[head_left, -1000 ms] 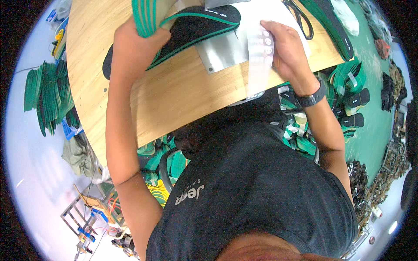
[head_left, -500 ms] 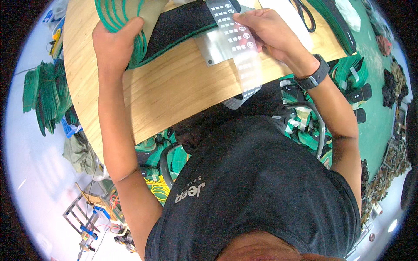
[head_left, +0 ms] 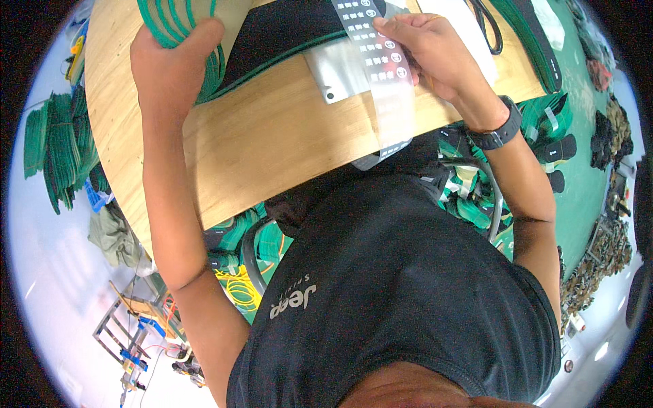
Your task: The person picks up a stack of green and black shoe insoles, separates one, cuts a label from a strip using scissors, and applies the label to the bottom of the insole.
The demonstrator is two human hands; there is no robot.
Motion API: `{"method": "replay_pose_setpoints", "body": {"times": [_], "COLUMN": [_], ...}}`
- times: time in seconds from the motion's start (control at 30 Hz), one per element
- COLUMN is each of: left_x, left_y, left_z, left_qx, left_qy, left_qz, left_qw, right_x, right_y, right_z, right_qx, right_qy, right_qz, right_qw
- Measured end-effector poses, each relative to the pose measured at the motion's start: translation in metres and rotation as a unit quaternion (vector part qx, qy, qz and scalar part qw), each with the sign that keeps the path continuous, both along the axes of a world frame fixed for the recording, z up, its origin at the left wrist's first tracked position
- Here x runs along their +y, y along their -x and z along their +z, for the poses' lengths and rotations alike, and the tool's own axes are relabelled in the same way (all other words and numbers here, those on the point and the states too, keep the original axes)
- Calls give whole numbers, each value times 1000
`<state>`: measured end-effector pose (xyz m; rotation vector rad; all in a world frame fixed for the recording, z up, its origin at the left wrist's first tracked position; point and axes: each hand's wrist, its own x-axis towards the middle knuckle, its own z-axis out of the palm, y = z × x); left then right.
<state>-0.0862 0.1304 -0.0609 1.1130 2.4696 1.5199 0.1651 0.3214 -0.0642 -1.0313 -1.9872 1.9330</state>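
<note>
Wooden surface [head_left: 272, 136] is seen across the upper centre of the frame. A long clear strip of small dark labels [head_left: 381, 75] is pinched by the right hand [head_left: 425, 51] at upper right, its lower end hanging over the near edge. A grey plate [head_left: 340, 75] lies partly hidden beneath it. At upper left, green-edged pieces [head_left: 180, 27], cut off by the frame, are gripped by the closed left hand [head_left: 173, 64].

Right hand [head_left: 435, 58] has slid up the label strip [head_left: 381, 75] — left hand [head_left: 173, 61] lifted higher.
</note>
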Motion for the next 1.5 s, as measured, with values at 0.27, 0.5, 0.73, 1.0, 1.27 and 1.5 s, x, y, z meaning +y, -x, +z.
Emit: {"method": "replay_pose_setpoints", "body": {"times": [0.27,0.5,0.73,1.0,1.27,1.5], "left_x": [1,18,14,21,15,14], "left_y": [-15,-57,-54,-53,-50,-52], "left_z": [-2,24,18,25,25,25], "left_qx": [-6,93,146,200,164,156], "left_qy": [-93,135,216,195,168,126], "left_qz": [-64,-204,-118,-133,-140,-148], "left_qw": [994,965,958,951,962,968], "right_x": [-3,-5,-2,0,-10,-11], "right_y": [4,1,-4,-7,-8,-13], "right_z": [-1,5,10,-1,13,8], "right_qx": [0,18,26,84,43,75], "right_qy": [9,29,79,19,14,16], "right_qz": [2,-6,-10,20,-9,-35], "right_qw": [1000,999,996,996,999,996]}}
